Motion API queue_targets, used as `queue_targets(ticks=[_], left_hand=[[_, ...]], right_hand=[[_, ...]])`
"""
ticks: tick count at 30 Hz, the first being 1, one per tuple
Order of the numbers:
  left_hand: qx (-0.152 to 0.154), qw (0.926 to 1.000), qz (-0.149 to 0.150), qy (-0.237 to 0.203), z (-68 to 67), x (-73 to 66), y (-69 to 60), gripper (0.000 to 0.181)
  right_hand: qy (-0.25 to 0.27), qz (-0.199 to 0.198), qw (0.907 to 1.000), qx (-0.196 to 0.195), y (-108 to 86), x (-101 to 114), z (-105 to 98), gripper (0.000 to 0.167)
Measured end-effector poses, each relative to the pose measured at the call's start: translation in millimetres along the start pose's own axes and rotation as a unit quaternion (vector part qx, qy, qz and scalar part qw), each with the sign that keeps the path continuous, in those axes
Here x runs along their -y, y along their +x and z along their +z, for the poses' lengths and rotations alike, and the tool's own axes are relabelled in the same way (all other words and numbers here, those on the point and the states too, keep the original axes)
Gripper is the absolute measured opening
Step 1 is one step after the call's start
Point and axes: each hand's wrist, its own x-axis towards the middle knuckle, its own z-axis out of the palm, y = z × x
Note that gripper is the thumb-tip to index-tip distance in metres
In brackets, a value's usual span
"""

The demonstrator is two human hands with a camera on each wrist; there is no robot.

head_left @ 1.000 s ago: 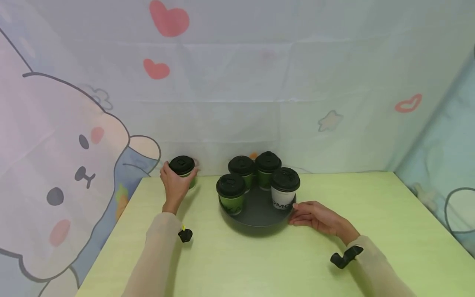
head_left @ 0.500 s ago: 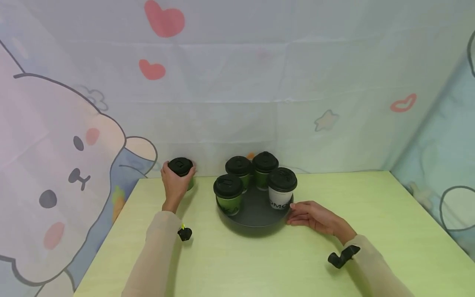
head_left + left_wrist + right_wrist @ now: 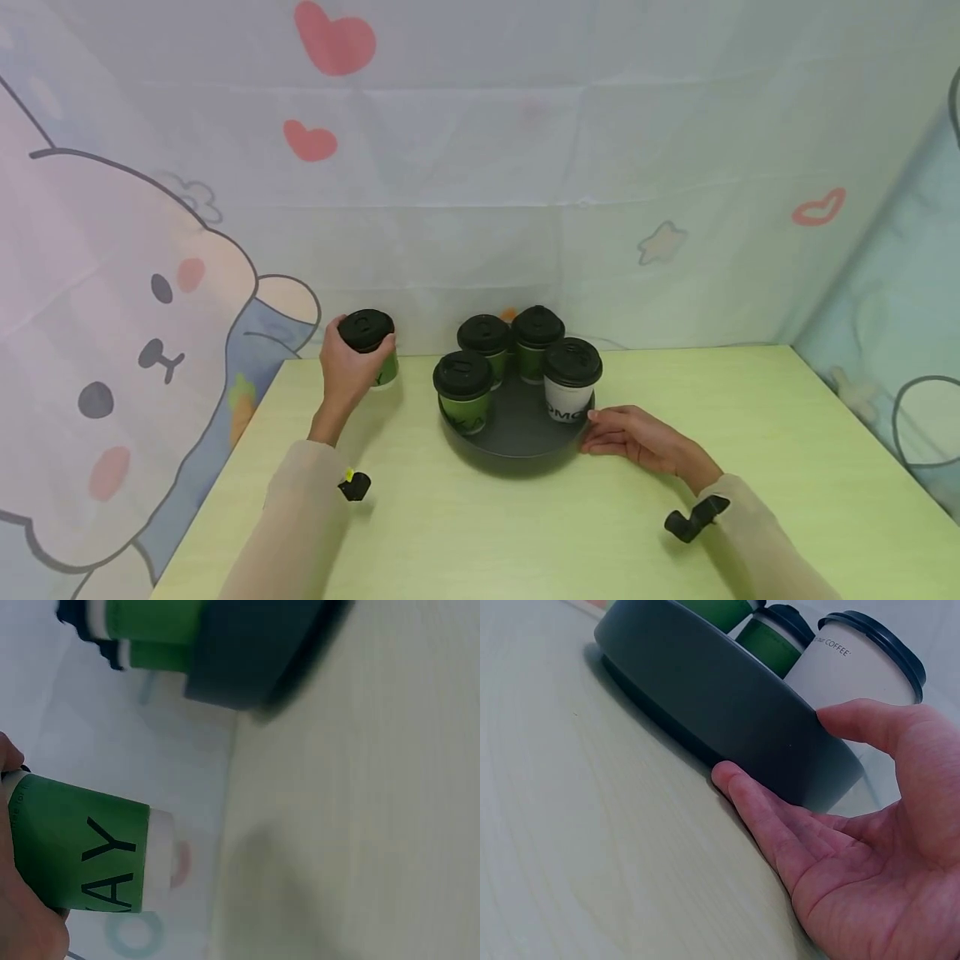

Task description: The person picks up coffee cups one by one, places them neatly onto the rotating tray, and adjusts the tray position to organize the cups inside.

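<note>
My left hand grips a green paper coffee cup with a black lid at the table's back left. In the left wrist view its white base appears raised off the table. My right hand holds the right edge of a round dark grey tray, thumb at the rim and fingers low against the outer wall. On this tray stand a white cup and several green cups, one at front left and two behind, all with black lids.
The pale yellow table meets a printed cloth backdrop just behind the cups. A small black device sits at my right wrist, another at my left.
The left-hand cup has risen slightly and more of its green side shows. My left forearm has swung a little to the left. The right hand stays at the tray.
</note>
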Motion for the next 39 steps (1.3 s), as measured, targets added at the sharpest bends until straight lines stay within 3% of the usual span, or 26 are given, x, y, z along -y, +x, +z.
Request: queue_targets(ticks=[7,11,16,22,28,31,39], left_hand=[[0.019,0.9995,0.013,-0.021,-22.9,-46.5,-13.5,0.088],[0.043,0.9979,0.027,-0.041,-28.0,-75.0,-24.9,0.085],[0.076,0.991,0.055,-0.095,-21.8,-111.9,-42.6,0.081],[0.121,0.9795,0.098,-0.128,-1.1,-144.4,-64.5,0.084],[0.16,0.9672,0.135,-0.144,34.2,-155.8,-86.6,0.085],[0.167,0.9676,0.143,-0.124,51.8,-154.2,-98.1,0.087],[0.209,0.9668,0.127,-0.075,87.4,-136.5,-124.9,0.091]], right_hand=[[-0.001,0.0,1.0,-0.003,0.8,-1,0,0.031],[-0.003,0.001,1.0,-0.002,1.0,-1,-1,0.03],[-0.005,0.002,1.0,0.001,0.7,0,-1,0.03],[0.002,0.001,1.0,0.004,0.2,1,0,0.029],[0.006,0.001,1.0,0.001,0.3,0,1,0.03],[0.005,0.002,1.0,-0.003,0.1,0,1,0.031],[-0.004,0.003,0.9999,-0.012,-0.1,-1,2,0.038]])
